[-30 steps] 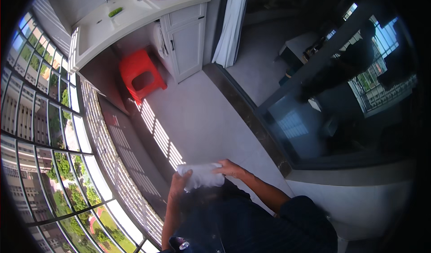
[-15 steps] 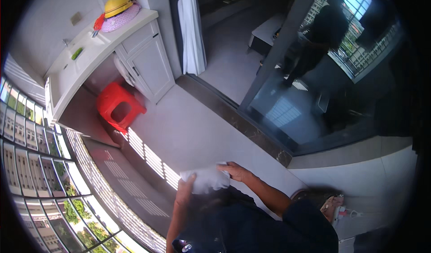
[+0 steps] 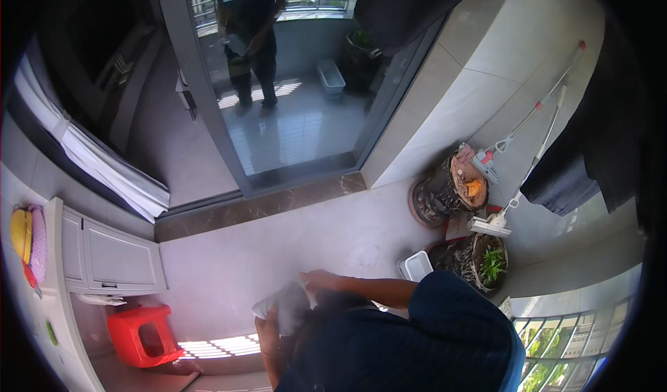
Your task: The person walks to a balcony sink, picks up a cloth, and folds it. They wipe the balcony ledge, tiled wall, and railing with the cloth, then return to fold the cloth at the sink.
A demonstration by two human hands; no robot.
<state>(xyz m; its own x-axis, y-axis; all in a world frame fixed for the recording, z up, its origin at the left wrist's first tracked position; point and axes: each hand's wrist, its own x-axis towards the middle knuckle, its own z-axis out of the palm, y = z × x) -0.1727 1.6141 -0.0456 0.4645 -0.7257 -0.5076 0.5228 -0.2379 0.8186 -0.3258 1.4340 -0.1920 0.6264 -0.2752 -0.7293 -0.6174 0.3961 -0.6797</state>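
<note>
A crumpled white cloth (image 3: 286,301) is bunched in front of my body. My left hand (image 3: 267,326) grips its left side, with the fingers wrapped into the folds. At the upper right edge of the cloth is my right hand (image 3: 321,281), its fingers curled in and touching the fabric. Motion blur softens the right fingertips. The lower part of the cloth goes into shadow against my dark clothing.
A red plastic stool (image 3: 132,336) stands beside the white cabinet (image 3: 114,256) at left. Two stump-shaped planters (image 3: 434,208), a white tub (image 3: 417,265) and mops (image 3: 517,128) stand at right. A glass sliding door (image 3: 285,114) lies ahead; dark clothing (image 3: 590,135) hangs at far right.
My view has swung to the right, bringing the planters and mops into sight. The cloth has stayed with my hands in front of me.
</note>
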